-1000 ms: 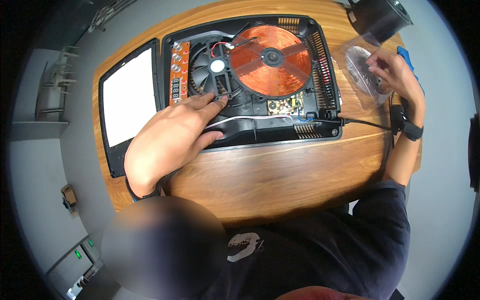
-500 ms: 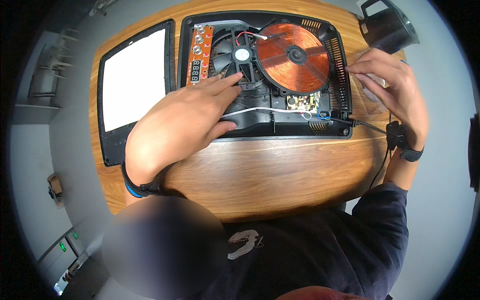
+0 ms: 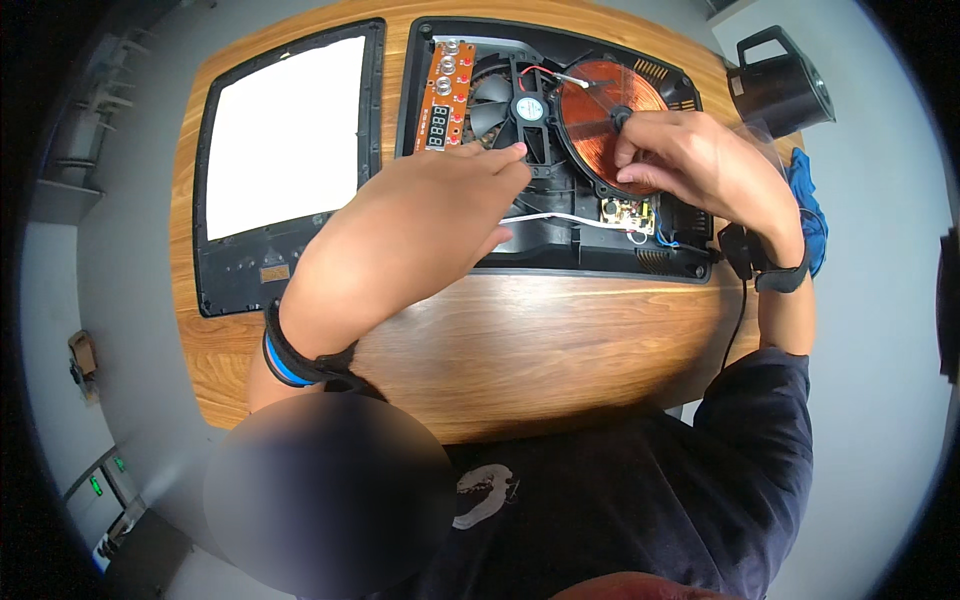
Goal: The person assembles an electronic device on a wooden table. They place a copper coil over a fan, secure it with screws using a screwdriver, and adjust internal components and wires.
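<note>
An induction cooker base [image 3: 560,262] lies opened up on the table, its inner parts exposed. My left hand [image 3: 410,220] rests over its front left part, fingers stretched out, the tips by the black fan [image 3: 490,108]. Over the round copper coil [image 3: 585,120] is my right hand [image 3: 710,165], thumb and fingers drawn together in a pinch. A clear plastic film [image 3: 765,142], hard to make out, seems to be in its grip and shows around the hand. The orange control board [image 3: 440,115] sits left of the fan, and a small circuit board [image 3: 625,214] is below the coil.
Left of the base lies the cooker's black-framed top panel [image 3: 285,140] with a white sheet. A black jug [image 3: 780,85] stands at the back right. A blue cloth [image 3: 808,215] and a black cable [image 3: 742,320] are near my right wrist. The wooden table [image 3: 520,340] extends toward me.
My right hand has moved left from beside the base to over the coil, with the clear film. My left hand stays by the fan. The whole view has shifted slightly; the blue cloth now shows.
</note>
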Tool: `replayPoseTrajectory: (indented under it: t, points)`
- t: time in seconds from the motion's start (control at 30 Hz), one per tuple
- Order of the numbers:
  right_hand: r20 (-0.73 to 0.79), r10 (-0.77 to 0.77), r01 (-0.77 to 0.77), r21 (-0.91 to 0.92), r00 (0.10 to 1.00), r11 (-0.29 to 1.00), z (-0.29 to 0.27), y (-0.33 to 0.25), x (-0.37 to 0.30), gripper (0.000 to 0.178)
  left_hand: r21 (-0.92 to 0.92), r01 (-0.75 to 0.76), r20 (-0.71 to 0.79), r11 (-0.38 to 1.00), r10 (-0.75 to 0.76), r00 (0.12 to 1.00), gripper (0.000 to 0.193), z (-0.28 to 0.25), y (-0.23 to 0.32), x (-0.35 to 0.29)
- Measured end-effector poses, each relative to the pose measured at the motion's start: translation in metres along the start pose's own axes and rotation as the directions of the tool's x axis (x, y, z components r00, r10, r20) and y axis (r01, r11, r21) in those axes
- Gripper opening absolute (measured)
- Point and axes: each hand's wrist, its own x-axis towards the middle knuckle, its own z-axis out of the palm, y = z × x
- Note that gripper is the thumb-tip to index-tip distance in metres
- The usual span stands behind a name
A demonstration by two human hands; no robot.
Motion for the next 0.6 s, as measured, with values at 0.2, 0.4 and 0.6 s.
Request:
replayPoseTrajectory:
  t: [0.2,0.4,0.6]
  points:
    - [0.013,0.076,-0.077,0.024,0.997,0.997,-0.003,0.003,-0.014,0.027,0.02,0.035,0.052,0.999,-0.036,0.998,0.047,-0.004,0.01,0.006]
    - [-0.04,0.14,-0.138,0.049,0.989,0.989,0.001,0.006,-0.036,0.027,-0.009,0.044,0.045,0.999,-0.043,0.998,0.046,-0.005,0.011,0.007]
    - [-0.14,0.199,-0.196,0.032,0.97,0.98,-0.01,0.019,-0.068,0.024,0.012,0.036,0.042,0.999,-0.036,0.998,0.043,-0.005,0.012,0.01]
